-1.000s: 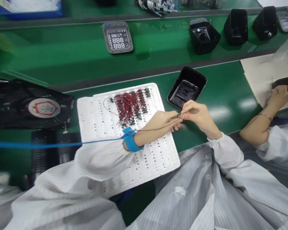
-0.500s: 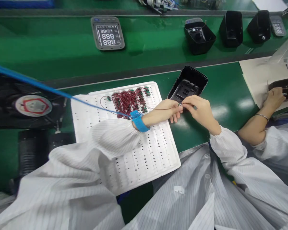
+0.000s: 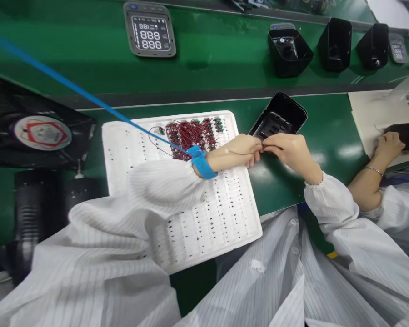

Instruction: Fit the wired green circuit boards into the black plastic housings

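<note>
My left hand (image 3: 242, 149) is closed, its thumb and finger pinching a thin dark red wire (image 3: 232, 152) that trails back over the wrist. Tip to tip with it, my right hand (image 3: 291, 152) pinches the same wire's end; the small piece there is mostly covered by the fingertips. Just behind both hands lies an open black plastic housing (image 3: 282, 111), tilted on the bench. To the left, a white foam tray (image 3: 122, 141) carries a tangled heap of dark red wires (image 3: 192, 136) with small green parts.
A blue wrist strap (image 3: 201, 162) and its cord cross the left side. Several black housings (image 3: 334, 44) and a display panel (image 3: 150, 32) stand on the green shelf. A black machine (image 3: 44, 131) is at left. At right, a co-worker's hand (image 3: 389, 146) holds a dark part.
The view has shifted slightly. My fingertips have come closer together, and the small light piece seen between them earlier is now mostly hidden. The housing and tray stay in place.
</note>
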Tool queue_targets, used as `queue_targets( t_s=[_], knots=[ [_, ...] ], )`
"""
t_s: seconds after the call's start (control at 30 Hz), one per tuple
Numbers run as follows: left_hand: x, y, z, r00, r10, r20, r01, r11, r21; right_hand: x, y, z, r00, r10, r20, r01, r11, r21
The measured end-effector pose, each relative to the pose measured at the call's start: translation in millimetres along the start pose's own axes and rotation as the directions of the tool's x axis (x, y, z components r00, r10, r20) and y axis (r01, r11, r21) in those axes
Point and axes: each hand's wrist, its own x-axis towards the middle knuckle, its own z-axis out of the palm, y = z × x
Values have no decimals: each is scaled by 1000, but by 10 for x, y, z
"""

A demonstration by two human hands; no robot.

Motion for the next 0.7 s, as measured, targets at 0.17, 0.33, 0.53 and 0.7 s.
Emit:
queue_targets(
  t_s=[0.17, 0.33, 0.53, 0.7],
  knots=[
    [40, -129, 28, 919, 317, -236, -93, 754, 650, 89, 127, -56, 992, 10, 128, 10, 988, -154],
    [67, -256, 60, 929, 336, -155, -100, 631, 770, 158, 127, 26, 970, -10, 243, 69, 969, -239],
    [83, -267, 62, 927, 343, -153, -96, 610, 787, 231, 67, 26, 960, 57, 273, 27, 956, -292],
    [99, -301, 75, 924, 349, -159, -88, 597, 797, 239, 28, -22, 952, 75, 297, 32, 939, -342]
  ],
)
